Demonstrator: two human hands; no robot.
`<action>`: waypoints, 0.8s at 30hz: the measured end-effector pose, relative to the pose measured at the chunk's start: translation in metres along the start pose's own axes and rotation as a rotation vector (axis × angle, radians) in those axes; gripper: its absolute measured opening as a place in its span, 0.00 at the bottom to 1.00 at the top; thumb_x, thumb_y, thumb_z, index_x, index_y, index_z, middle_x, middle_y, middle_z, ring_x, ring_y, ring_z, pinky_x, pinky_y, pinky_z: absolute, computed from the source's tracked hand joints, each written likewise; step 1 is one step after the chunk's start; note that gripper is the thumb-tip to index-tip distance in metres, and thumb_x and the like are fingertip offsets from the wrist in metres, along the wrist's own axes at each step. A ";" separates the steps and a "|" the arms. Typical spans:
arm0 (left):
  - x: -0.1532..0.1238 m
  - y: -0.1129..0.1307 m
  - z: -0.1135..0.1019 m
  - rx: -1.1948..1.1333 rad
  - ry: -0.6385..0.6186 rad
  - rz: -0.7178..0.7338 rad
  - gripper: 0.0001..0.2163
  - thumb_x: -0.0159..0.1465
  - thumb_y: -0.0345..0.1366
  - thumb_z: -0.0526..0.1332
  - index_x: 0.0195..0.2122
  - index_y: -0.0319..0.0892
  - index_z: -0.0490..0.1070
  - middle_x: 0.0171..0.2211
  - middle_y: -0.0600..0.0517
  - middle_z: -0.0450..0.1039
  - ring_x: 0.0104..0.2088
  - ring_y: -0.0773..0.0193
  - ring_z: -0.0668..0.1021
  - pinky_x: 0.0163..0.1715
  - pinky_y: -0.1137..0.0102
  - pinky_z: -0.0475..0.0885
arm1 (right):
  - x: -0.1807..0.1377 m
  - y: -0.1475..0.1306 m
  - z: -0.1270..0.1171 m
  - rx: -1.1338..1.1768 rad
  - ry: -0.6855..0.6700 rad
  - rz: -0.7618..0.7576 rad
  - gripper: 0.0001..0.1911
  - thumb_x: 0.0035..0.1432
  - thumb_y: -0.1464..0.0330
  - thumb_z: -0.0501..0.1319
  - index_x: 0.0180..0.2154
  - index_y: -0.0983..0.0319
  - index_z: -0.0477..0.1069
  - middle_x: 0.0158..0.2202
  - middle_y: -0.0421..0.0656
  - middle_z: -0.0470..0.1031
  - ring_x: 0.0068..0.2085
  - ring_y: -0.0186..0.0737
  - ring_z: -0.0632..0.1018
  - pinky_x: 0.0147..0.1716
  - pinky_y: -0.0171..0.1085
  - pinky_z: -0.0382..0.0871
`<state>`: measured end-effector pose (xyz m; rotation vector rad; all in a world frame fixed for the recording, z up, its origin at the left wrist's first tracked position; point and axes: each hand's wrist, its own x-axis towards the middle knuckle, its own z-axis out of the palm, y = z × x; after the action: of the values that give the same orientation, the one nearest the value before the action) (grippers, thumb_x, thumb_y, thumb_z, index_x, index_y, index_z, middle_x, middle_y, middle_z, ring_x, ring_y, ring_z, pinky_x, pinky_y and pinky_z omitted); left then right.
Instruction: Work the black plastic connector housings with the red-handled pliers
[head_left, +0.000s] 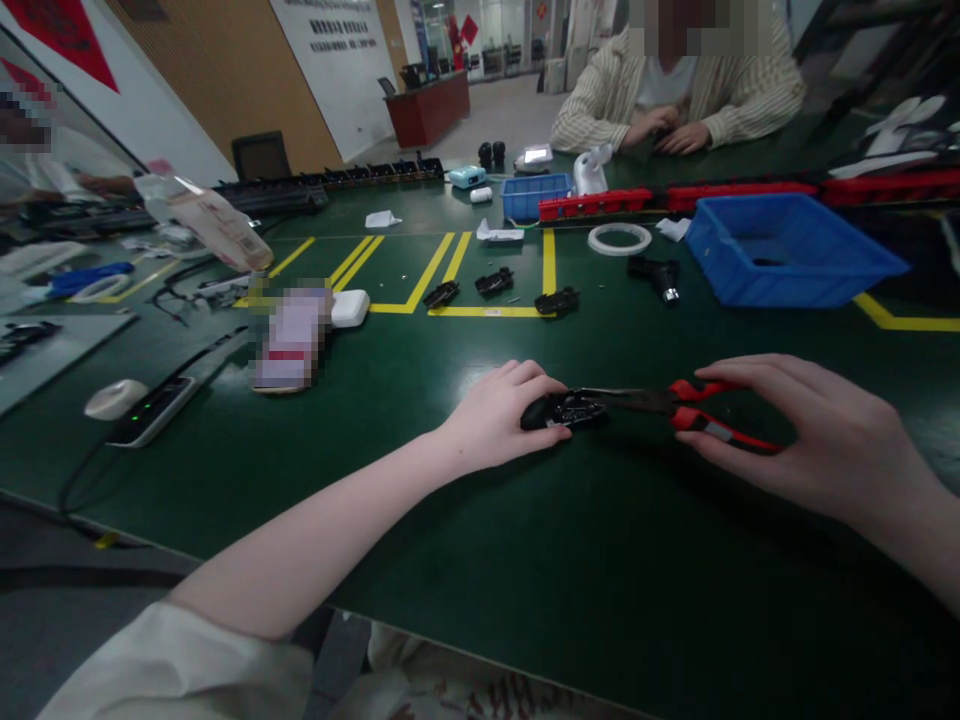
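Observation:
My left hand [501, 418] is closed on a small black plastic part [564, 410] and pins it to the green table [450, 520]. My right hand [810, 435] grips the red handles of a pair of pliers [694, 408]. The pliers' dark jaws reach left into the black part.
Three similar black parts [495, 283] lie inside yellow floor-tape lines. A large blue bin [787, 250], a white tape ring [619, 238] and a black tool [656, 275] sit beyond. A person in a striped shirt [679, 95] sits opposite. A charger with cable [150, 410] lies at the left.

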<state>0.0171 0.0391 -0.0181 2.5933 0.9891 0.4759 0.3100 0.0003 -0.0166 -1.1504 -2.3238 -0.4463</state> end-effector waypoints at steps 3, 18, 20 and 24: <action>0.001 -0.004 -0.002 -0.028 -0.010 0.025 0.17 0.62 0.43 0.63 0.50 0.41 0.68 0.44 0.48 0.70 0.43 0.58 0.71 0.42 0.63 0.70 | -0.001 0.000 0.000 0.024 -0.030 0.017 0.21 0.56 0.53 0.58 0.43 0.62 0.68 0.39 0.48 0.75 0.39 0.45 0.77 0.37 0.42 0.72; 0.000 -0.007 -0.003 -0.070 -0.022 0.065 0.18 0.63 0.39 0.61 0.53 0.42 0.68 0.46 0.47 0.69 0.45 0.58 0.71 0.45 0.64 0.68 | -0.004 -0.008 0.007 0.163 -0.135 0.103 0.19 0.54 0.53 0.60 0.43 0.55 0.68 0.39 0.44 0.76 0.41 0.50 0.77 0.40 0.50 0.71; 0.000 -0.008 -0.003 -0.067 -0.023 0.067 0.18 0.64 0.40 0.61 0.54 0.42 0.67 0.46 0.47 0.69 0.45 0.58 0.71 0.44 0.64 0.69 | -0.005 -0.008 0.009 0.163 -0.146 0.098 0.19 0.54 0.53 0.60 0.44 0.56 0.68 0.39 0.44 0.76 0.41 0.49 0.77 0.40 0.49 0.71; 0.000 -0.008 -0.003 -0.069 -0.020 0.069 0.18 0.64 0.40 0.61 0.54 0.42 0.67 0.46 0.48 0.69 0.45 0.58 0.71 0.44 0.64 0.69 | -0.005 -0.009 0.011 0.165 -0.150 0.098 0.19 0.54 0.52 0.60 0.43 0.56 0.69 0.39 0.44 0.76 0.41 0.48 0.77 0.38 0.48 0.72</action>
<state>0.0117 0.0453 -0.0186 2.5724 0.8637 0.4914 0.3024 -0.0029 -0.0290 -1.2466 -2.3666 -0.1338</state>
